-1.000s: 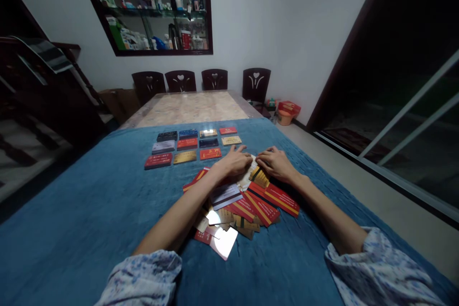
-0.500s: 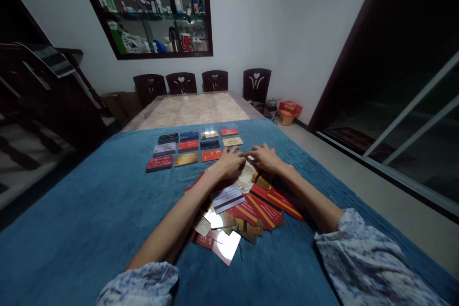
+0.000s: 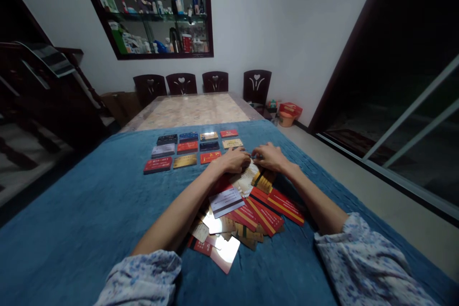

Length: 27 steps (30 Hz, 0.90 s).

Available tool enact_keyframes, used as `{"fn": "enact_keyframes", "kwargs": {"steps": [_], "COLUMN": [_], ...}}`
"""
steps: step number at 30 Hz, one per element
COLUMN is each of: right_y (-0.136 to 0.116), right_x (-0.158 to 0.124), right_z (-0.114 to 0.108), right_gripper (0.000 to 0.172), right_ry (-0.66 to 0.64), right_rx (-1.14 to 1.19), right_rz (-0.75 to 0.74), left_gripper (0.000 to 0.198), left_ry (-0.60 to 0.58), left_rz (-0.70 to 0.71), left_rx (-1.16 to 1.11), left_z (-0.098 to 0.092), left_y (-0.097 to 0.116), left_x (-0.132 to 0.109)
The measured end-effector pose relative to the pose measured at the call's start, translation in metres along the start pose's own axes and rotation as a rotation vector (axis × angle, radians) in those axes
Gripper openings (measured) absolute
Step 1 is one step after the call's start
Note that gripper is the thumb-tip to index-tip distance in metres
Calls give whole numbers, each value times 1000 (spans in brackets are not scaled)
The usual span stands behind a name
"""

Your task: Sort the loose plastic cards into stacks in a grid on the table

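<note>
A loose heap of cards point(image 3: 247, 210), red, gold, grey and mirrored, lies on the blue cloth point(image 3: 89, 210) in front of me. Beyond it stand three rows of sorted card stacks point(image 3: 193, 148). My left hand point(image 3: 233, 159) and my right hand point(image 3: 270, 157) meet at the far edge of the heap, fingers curled and fingertips touching. They seem to pinch a small pale card between them, though it is too small to make out well. Both forearms lie over the heap.
The cloth covers the near part of a long marble-topped table point(image 3: 190, 110) with several dark chairs point(image 3: 215, 81) at its far end. A glass cabinet point(image 3: 154, 9) hangs on the wall. Red containers point(image 3: 289, 111) sit on the floor at right.
Both hands went from lying flat and apart on the cards to curled and brought together at the heap's far edge. The heap shifted slightly.
</note>
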State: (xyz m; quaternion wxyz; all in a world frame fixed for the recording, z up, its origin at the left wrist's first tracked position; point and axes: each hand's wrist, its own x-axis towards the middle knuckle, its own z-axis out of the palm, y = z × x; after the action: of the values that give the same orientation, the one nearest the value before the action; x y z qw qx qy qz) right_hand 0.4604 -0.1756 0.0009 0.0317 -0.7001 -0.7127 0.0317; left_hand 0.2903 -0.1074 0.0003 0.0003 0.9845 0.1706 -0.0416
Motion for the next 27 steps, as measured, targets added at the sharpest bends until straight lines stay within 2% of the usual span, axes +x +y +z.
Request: {"fn": "enact_keyframes", "kwargs": {"steps": [4,10,16,23,27], "right_y": [0,1,-1,3,8], "right_x": [1,0,3,6,12], "right_z": [-3,-3,1,3,11], "right_gripper": [30,32,36,40,34], "right_ry": [-68,-67,-48,-66,-12], "right_rx": [3,19,19,94,131], "right_rz": [-26,-62,-111,-233,-311], "left_gripper": [25,13,17,25,31], "left_ry": [-16,24,63,73,72], "left_rz": [-27,-25,-72,-132,-166], "left_rx": [-16,3,40,-26,-97], "left_z": [-3,-6,-7,-4,-7], "left_y": [-4,-7,-10,-13,-14], "left_x": [3,-3,-22,-36,-40]}}
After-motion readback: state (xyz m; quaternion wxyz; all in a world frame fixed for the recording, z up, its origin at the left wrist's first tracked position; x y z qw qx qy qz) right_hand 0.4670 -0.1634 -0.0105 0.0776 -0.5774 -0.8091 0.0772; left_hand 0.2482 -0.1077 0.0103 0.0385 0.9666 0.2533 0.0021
